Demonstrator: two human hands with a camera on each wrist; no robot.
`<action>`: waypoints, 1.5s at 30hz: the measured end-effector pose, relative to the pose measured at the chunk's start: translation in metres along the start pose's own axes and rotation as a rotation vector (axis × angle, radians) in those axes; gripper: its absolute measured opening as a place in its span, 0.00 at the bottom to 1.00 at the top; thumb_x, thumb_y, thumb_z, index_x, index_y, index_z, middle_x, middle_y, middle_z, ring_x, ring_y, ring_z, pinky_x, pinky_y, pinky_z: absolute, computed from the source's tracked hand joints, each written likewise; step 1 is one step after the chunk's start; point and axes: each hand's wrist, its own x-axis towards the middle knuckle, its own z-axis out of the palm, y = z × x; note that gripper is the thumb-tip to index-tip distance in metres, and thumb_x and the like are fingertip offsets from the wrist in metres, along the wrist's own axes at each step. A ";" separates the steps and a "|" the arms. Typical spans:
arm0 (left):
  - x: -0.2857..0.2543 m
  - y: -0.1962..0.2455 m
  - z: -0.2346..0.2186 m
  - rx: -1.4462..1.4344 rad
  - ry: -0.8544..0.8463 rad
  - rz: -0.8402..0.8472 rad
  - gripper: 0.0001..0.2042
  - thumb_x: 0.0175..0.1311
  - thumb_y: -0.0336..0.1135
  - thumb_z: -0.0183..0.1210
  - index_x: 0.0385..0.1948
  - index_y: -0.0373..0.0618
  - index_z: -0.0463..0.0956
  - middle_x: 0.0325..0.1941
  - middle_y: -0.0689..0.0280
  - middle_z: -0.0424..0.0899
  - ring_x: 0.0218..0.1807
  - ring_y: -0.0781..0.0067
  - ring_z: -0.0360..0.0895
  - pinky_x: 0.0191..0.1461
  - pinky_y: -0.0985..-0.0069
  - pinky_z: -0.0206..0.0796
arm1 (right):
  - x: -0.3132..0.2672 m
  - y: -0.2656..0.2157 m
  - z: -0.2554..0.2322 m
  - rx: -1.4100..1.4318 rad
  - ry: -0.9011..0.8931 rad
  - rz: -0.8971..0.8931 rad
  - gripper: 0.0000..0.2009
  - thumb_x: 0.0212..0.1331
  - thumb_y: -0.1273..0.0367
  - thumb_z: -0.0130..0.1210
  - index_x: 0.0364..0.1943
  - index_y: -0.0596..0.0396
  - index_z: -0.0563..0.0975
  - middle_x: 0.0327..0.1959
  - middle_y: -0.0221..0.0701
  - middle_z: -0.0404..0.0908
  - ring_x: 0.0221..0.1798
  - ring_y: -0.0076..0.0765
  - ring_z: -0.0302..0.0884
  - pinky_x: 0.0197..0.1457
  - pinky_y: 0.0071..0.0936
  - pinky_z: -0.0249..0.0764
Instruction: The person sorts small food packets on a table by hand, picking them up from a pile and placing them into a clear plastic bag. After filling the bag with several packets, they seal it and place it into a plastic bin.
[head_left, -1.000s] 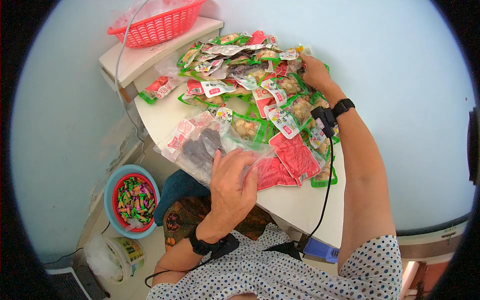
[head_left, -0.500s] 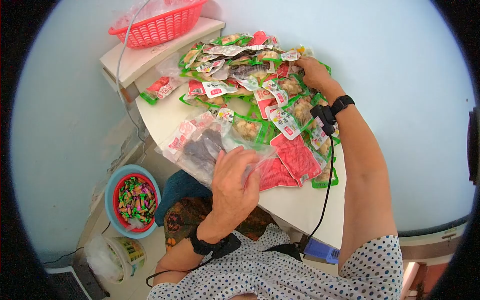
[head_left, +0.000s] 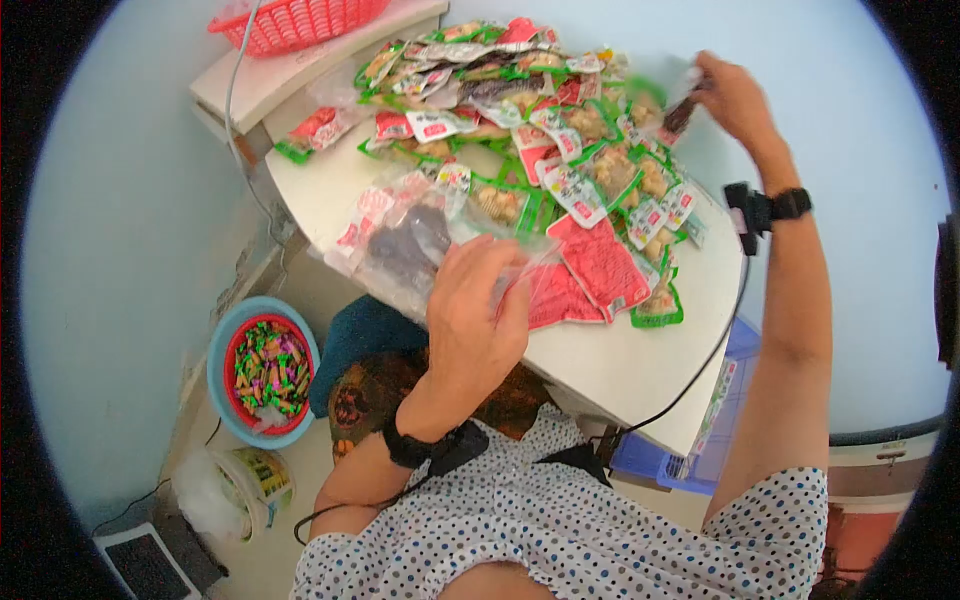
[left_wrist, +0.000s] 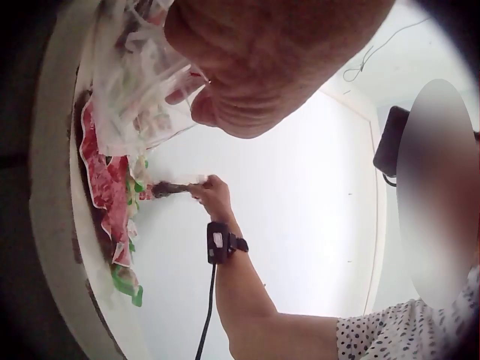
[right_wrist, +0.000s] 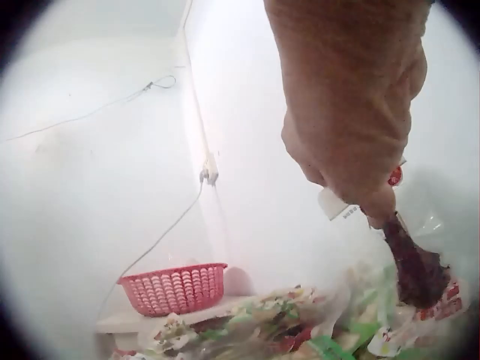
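My left hand grips the edge of a clear plastic bag at the table's near side. Dark packets show through the bag. Raised past the pile's right end, my right hand pinches the top of a see-through packet with dark brown food in it. That packet hangs downward from the fingers in both wrist views. A heap of snack packets, green, white and red, spreads over the white table. Two red packets lie beside the left hand.
A red plastic basket stands on a white ledge behind the table. On the floor at left are a blue basin holding a red basket of small wrapped items, and a bucket. A purple-blue crate sits below the table's right edge.
My right hand has lifted away from the pile's far right and moved right, with the dark packet now in its fingers. My left hand keeps its grip on the bag.
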 end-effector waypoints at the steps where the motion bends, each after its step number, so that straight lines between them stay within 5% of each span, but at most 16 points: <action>1: 0.000 -0.001 0.001 -0.031 0.006 0.017 0.10 0.54 0.24 0.60 0.39 0.39 0.75 0.41 0.54 0.81 0.52 0.42 0.75 0.62 0.51 0.63 | -0.012 -0.005 -0.018 -0.009 0.044 0.120 0.15 0.53 0.66 0.61 0.45 0.50 0.75 0.37 0.41 0.84 0.43 0.56 0.80 0.44 0.48 0.76; 3: 0.001 -0.001 0.001 -0.037 0.018 0.014 0.09 0.55 0.24 0.61 0.38 0.38 0.76 0.42 0.54 0.82 0.51 0.45 0.77 0.59 0.56 0.66 | -0.037 -0.001 -0.038 -0.024 0.303 0.265 0.15 0.57 0.62 0.62 0.43 0.54 0.75 0.33 0.39 0.84 0.37 0.49 0.83 0.39 0.42 0.77; 7: 0.001 0.000 -0.001 -0.012 0.016 -0.014 0.08 0.56 0.25 0.61 0.38 0.39 0.78 0.45 0.55 0.84 0.53 0.55 0.80 0.58 0.65 0.69 | -0.111 -0.040 -0.086 0.952 0.354 0.686 0.15 0.62 0.59 0.59 0.35 0.58 0.75 0.25 0.30 0.79 0.27 0.23 0.78 0.26 0.19 0.69; 9: 0.000 -0.001 -0.001 -0.026 0.022 -0.031 0.08 0.57 0.25 0.61 0.38 0.39 0.78 0.46 0.55 0.84 0.53 0.57 0.80 0.58 0.66 0.69 | -0.151 -0.055 -0.092 1.310 0.194 0.705 0.11 0.65 0.62 0.56 0.35 0.55 0.75 0.23 0.30 0.78 0.23 0.23 0.76 0.23 0.18 0.66; 13: 0.000 -0.003 0.001 -0.046 0.022 -0.040 0.07 0.59 0.25 0.61 0.39 0.39 0.78 0.46 0.56 0.85 0.54 0.61 0.80 0.60 0.68 0.68 | -0.206 -0.118 -0.095 1.570 0.013 0.947 0.10 0.67 0.63 0.54 0.34 0.55 0.75 0.21 0.31 0.79 0.18 0.25 0.76 0.19 0.19 0.69; 16: 0.000 -0.004 0.002 -0.079 0.018 -0.055 0.07 0.60 0.25 0.60 0.39 0.38 0.78 0.47 0.56 0.85 0.55 0.62 0.80 0.60 0.68 0.68 | -0.229 -0.151 -0.083 1.813 -0.163 0.998 0.11 0.68 0.65 0.53 0.42 0.59 0.74 0.27 0.36 0.83 0.24 0.32 0.83 0.23 0.24 0.78; 22: 0.001 -0.004 0.003 -0.115 0.018 -0.051 0.06 0.61 0.25 0.60 0.39 0.38 0.78 0.47 0.56 0.85 0.55 0.63 0.79 0.62 0.68 0.67 | -0.216 -0.205 -0.081 1.994 -0.237 1.132 0.19 0.68 0.67 0.49 0.58 0.66 0.68 0.45 0.44 0.82 0.36 0.45 0.86 0.38 0.34 0.87; 28: 0.004 -0.003 0.002 -0.117 0.020 -0.036 0.06 0.60 0.25 0.60 0.38 0.38 0.78 0.47 0.57 0.85 0.55 0.61 0.80 0.65 0.64 0.63 | -0.215 -0.213 -0.072 2.206 -0.345 1.056 0.23 0.69 0.66 0.50 0.63 0.64 0.64 0.56 0.46 0.77 0.48 0.47 0.83 0.46 0.38 0.85; 35: 0.006 0.002 0.002 -0.036 0.044 0.051 0.06 0.58 0.26 0.61 0.36 0.41 0.78 0.45 0.55 0.85 0.57 0.52 0.79 0.69 0.52 0.59 | -0.205 -0.228 -0.065 2.308 -0.340 0.972 0.22 0.70 0.67 0.49 0.64 0.62 0.64 0.60 0.47 0.74 0.50 0.48 0.82 0.49 0.37 0.85; 45: 0.007 0.002 0.001 -0.012 0.048 0.105 0.08 0.56 0.26 0.62 0.36 0.41 0.77 0.46 0.56 0.84 0.58 0.50 0.77 0.68 0.51 0.60 | -0.180 -0.253 -0.048 2.345 -0.366 0.941 0.19 0.72 0.67 0.45 0.62 0.61 0.66 0.59 0.38 0.74 0.55 0.36 0.78 0.58 0.40 0.80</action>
